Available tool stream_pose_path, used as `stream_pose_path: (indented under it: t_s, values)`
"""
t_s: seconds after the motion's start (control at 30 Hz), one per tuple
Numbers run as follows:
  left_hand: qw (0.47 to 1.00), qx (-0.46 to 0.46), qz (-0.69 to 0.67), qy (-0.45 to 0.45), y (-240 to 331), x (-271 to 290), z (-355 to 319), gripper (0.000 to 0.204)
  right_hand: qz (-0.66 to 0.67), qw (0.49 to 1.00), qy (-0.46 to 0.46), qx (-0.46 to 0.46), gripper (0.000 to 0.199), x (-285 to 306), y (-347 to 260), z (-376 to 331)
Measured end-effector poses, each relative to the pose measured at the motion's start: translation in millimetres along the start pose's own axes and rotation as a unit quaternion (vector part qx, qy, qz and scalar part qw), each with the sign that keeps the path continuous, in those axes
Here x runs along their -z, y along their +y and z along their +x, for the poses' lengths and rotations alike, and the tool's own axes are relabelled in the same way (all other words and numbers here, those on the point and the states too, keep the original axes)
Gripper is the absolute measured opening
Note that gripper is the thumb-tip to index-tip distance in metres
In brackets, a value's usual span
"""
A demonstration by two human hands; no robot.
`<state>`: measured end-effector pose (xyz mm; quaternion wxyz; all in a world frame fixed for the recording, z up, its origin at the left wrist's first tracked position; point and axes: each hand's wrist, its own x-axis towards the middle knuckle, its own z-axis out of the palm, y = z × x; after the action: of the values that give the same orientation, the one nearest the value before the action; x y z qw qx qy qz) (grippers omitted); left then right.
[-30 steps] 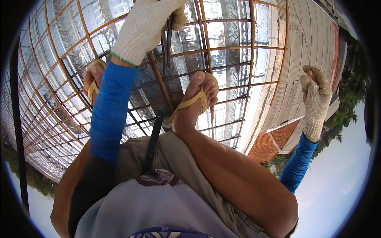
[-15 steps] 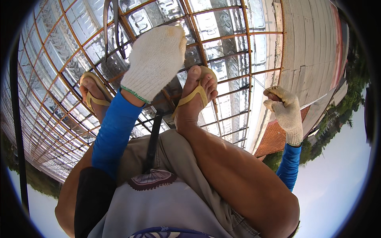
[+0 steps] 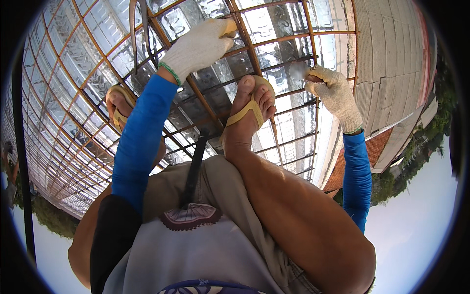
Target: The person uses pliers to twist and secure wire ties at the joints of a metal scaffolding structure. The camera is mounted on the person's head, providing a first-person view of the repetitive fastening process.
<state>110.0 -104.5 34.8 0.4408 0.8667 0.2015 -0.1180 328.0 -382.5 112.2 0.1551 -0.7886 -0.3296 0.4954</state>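
At the twelve o'clock part of the view, the left hand (image 3: 200, 46), in a white knit glove, lies on a rusty bar of the rebar grid (image 3: 274, 39). Its fingers curl over the bar, but the view does not show clearly if they are clenched on it or only resting. Just beside this hand, toward eleven o'clock, a curved metal hook tool (image 3: 137, 29) stands among the bars; the hand does not touch it. At about two o'clock, the right hand (image 3: 335, 93), also gloved, is closed into a fist at a crossing of the bars. What it pinches is blurred and too small to tell. Both forearms wear blue sleeves. Between the two hands, near the centre, the right foot (image 3: 249, 115) in a yellow sandal stands on the grid, and the left foot (image 3: 120, 105) stands at nine o'clock. Shiny silver sheeting (image 3: 73, 63) lies under the bars. At three o'clock, a grey block wall (image 3: 387, 63) is seen beside the grid.
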Motion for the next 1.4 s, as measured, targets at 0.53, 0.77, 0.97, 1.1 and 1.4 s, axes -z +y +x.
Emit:
stream_pose_path:
  t_s: [0.53, 0.77, 0.97, 1.1, 1.4]
  values:
    - [0.958, -0.151, 0.24, -0.031, -10.4, -13.3, -0.6, 0.021, -0.094, 0.995, 0.041, 0.012, 0.018, -14.6, -11.1, 6.4]
    - [0.964, -0.086, 0.249, -0.03, -0.4, -1.3, -12.0, 0.016, -0.22, 0.968, 0.099, 0.072, 0.035, -34.2, -32.4, 7.4]
    - [0.948, -0.11, 0.298, -0.005, 13.5, 19.3, -18.7, 0.014, -0.227, 0.963, 0.108, 0.101, 0.04, -88.2, -22.0, 26.6]
    - [0.994, -0.054, 0.095, 0.025, 6.6, 19.6, -16.3, 0.027, -0.142, 0.978, 0.134, 0.077, 0.032, -90.8, -34.8, 40.7]
    - [0.813, 0.162, -0.56, -0.016, -2.7, 4.8, -36.2, 0.047, -0.07, 0.988, 0.125, 0.051, 0.031, -81.0, -38.2, 47.2]
